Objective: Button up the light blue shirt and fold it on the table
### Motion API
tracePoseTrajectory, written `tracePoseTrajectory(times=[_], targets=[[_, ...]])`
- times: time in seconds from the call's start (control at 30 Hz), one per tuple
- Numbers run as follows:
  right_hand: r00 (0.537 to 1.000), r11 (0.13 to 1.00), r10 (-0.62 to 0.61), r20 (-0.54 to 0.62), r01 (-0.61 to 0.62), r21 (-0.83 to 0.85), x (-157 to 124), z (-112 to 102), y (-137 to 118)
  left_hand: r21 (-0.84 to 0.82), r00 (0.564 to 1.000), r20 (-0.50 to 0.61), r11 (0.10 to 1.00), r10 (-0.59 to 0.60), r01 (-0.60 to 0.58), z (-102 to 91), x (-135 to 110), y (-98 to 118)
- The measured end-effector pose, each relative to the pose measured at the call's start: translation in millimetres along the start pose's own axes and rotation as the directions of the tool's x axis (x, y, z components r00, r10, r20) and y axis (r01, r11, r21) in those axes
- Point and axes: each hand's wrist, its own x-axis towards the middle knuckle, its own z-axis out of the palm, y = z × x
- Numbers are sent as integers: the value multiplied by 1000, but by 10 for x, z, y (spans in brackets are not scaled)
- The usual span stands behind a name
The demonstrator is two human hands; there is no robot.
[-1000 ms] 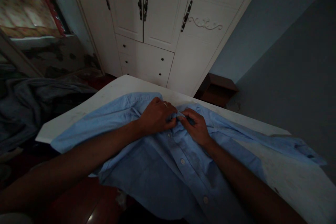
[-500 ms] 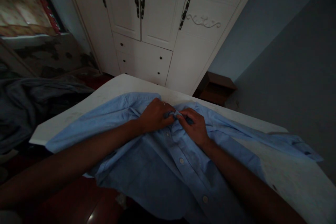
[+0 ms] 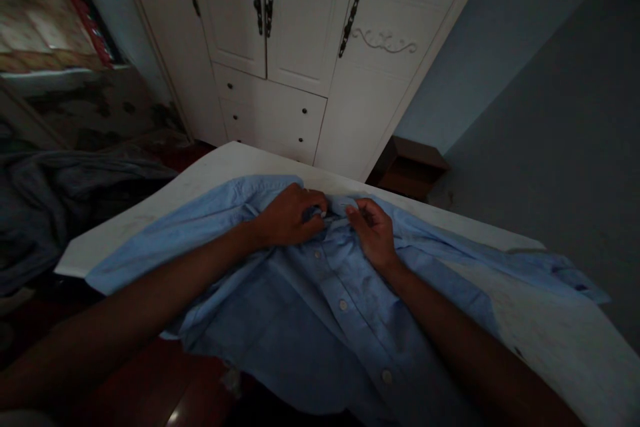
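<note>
A light blue button-up shirt (image 3: pixel 300 320) lies spread on a white table (image 3: pixel 215 167), its lower part hanging over the near edge. White buttons run down its front placket. At the collar, my left hand (image 3: pixel 293 213) is closed, pinching the cloth on the left side between thumb and fingers. My right hand (image 3: pixel 374 233) grips the right side of the collar (image 3: pixel 343 203) with thumb and fingertips. A small gap separates the two hands, with collar cloth showing between them. One sleeve stretches out to each side on the table.
A white wardrobe (image 3: pixel 295 27) with dark handles and drawers stands behind the table. Dark grey cloth (image 3: pixel 65 193) is heaped at the left. To the right, a small brown shelf unit (image 3: pixel 410 170) sits by the wall. Below shows a red floor (image 3: pixel 150 380).
My hands have moved apart at the collar, the left going slightly left. More collar cloth now shows between them. The shirt stays in nearly the same place.
</note>
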Motion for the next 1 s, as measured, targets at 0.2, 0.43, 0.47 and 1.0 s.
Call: tracePoseTrajectory(times=[0.2, 0.43, 0.47, 1.0], targets=[[993, 991, -112, -26, 109, -81, -13, -10, -54, 30, 985, 142, 994, 103, -108, -60, 2, 3], [991, 989, -137, -10, 136, -53, 24, 11, -86, 9, 979, 187, 996, 80, -83, 13, 8, -30], [990, 989, -140, -20, 139, -49, 30, 11, -125, -24, 982, 174, 997, 71, -68, 20, 11, -41], [962, 818, -82, 259, 213, -534, -8, 58, -573, -671, 969, 94, 704, -228, 231, -23, 59, -81]])
